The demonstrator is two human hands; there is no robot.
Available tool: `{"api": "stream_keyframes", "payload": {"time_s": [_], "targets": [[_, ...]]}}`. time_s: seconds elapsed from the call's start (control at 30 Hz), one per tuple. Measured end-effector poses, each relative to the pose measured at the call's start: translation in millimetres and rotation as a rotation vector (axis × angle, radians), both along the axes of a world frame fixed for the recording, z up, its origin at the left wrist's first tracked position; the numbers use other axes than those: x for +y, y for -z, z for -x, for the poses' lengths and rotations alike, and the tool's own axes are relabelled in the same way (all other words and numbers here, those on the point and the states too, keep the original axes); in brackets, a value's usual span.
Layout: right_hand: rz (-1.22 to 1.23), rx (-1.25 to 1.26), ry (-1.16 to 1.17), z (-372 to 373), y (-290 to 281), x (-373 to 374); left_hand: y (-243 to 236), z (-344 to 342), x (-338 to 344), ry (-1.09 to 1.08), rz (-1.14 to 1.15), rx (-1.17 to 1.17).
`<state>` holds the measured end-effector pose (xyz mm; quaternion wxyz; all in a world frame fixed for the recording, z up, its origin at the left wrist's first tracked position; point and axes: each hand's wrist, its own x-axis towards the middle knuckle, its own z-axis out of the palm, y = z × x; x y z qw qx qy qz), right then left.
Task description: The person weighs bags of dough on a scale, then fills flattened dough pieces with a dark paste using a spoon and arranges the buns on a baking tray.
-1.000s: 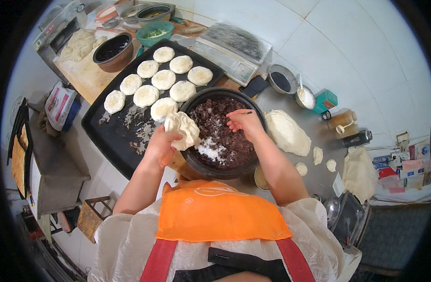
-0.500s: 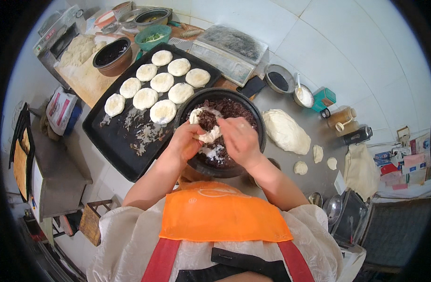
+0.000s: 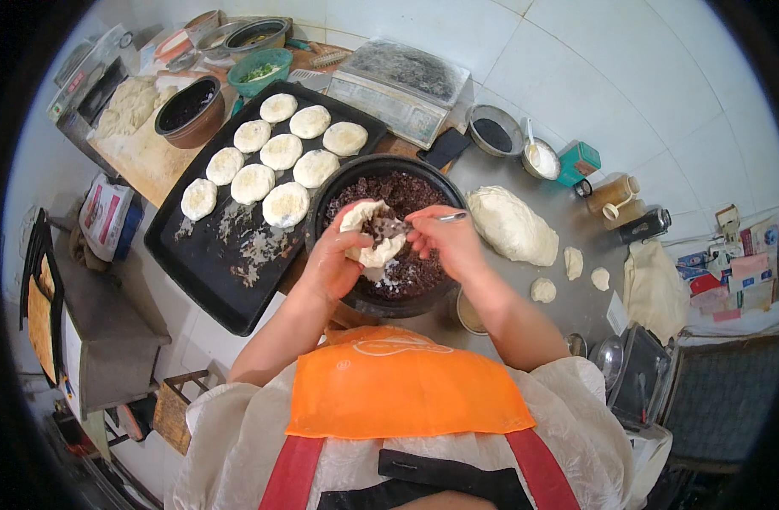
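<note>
Over a large black bowl (image 3: 319,197) of dark reddish-brown filling (image 3: 406,185), my left hand (image 3: 333,265) cups a piece of white dough (image 3: 382,252). Some of the dark filling lies inside the dough, whose edge curls up around it. My right hand (image 3: 447,246) grips a metal spoon (image 3: 451,218); its handle sticks out past the fingers to the right, and its bowl end is at the filling in the dough. A little white powder lies on the filling below my hands.
Left of the bowl is a black baking tray (image 3: 228,293) with several round flat dough cakes (image 3: 281,152). A scale (image 3: 398,89) stands behind. To the right are a big dough lump (image 3: 513,224), small dough pieces (image 3: 574,263), and a bowl of white powder (image 3: 542,159).
The dough in my left hand has tilted up toward the right. My right hand has shifted right and turned, and the spoon handle now shows. The whole view has moved slightly.
</note>
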<state>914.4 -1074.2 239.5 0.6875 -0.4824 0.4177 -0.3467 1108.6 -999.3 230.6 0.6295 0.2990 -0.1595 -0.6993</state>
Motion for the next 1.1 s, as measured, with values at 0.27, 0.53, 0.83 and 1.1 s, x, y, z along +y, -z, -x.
{"api": "stream_keyframes", "payload": {"time_s": [0.27,0.53,0.83,1.1], "targets": [[0.914,0.723,0.117,5.3,24.8,-11.6,-21.8,-47.3,4.5,-0.202,-0.117,-0.226],[0.079,0.452,0.012,-43.4,36.4,-20.0,-17.6,-59.6,19.0,-0.269,-0.162,-0.132],[-0.169,0.024,-0.008,-35.5,35.0,-35.9,-15.2,-63.3,21.7,-0.291,-0.213,-0.149],[1.226,0.378,0.149,-48.3,4.4,15.0,-2.4,-17.5,-8.1,-0.193,-0.293,0.142]]}}
